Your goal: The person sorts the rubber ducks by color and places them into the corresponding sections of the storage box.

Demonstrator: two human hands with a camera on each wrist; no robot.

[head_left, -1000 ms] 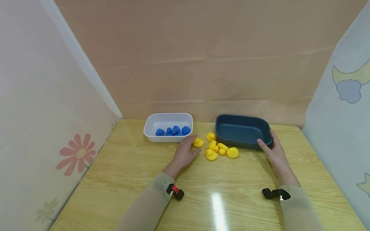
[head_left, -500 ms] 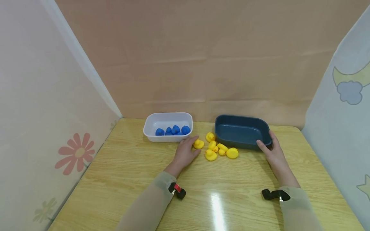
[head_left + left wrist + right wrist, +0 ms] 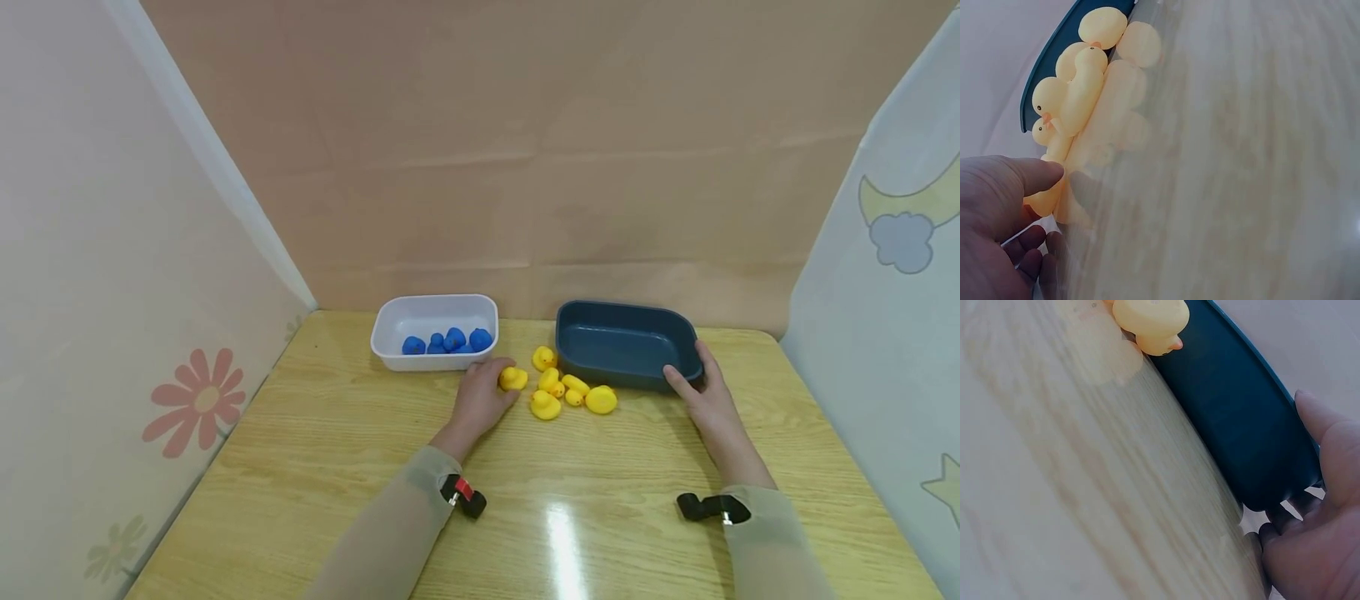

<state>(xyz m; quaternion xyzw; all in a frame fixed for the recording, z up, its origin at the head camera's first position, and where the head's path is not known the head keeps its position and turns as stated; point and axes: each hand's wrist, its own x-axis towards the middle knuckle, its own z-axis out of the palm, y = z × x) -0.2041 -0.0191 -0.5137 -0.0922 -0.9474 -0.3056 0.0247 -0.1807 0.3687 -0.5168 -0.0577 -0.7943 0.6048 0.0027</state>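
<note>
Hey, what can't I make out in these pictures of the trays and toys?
Head view: undersides of the small rounded blue toys, hidden by the front wall of the white rectangular plastic tray.
Left wrist view: part of the nearest yellow toy duck, covered by the left hand.
Right wrist view: inside of the dark blue rectangular plastic tray, hidden by its outer wall.

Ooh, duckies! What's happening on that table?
Somebody is busy with little yellow ducks. The left hand pinches one yellow duck between its fingers and thumb, close to the front right corner of the white tray. The right hand grips the right end of the dark blue tray. Five more ducks lie bunched on the wooden table by the dark tray, and some small blue toys are inside the white one.
</note>
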